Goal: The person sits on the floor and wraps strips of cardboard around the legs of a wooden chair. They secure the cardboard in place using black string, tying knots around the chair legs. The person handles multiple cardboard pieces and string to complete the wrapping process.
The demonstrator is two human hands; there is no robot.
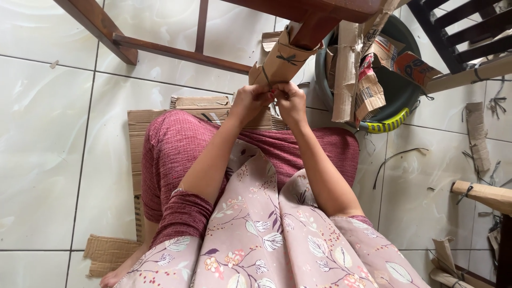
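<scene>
head view: my left hand [249, 101] and right hand [290, 101] meet in front of my knees, each grip pinched on the cardboard wrap [280, 61] round the chair leg [312, 29], keeping it snug below the black tie [288, 58]. basin [397, 93] crowds the right; open floor tiles [48, 133] on the left.

**Glossy tile floor, dark wood furniture, cardboard everywhere**

So the floor is big glossy white marbled ceramic tiles [48, 160] with thin dark grout lines, and soft daylight bounces off them. Up top there's the reddish-brown wooden frame with rungs [176, 52] of some chair or table. A dark slatted wooden chair [469, 32] sits in the upper right corner. Beside it is a round dark plastic basin with a yellow-green rim [397, 101], stuffed with torn cardboard. Flattened brown cardboard sheets [140, 133] lie on the tiles, with scraps and string bits scattered on the right.
</scene>
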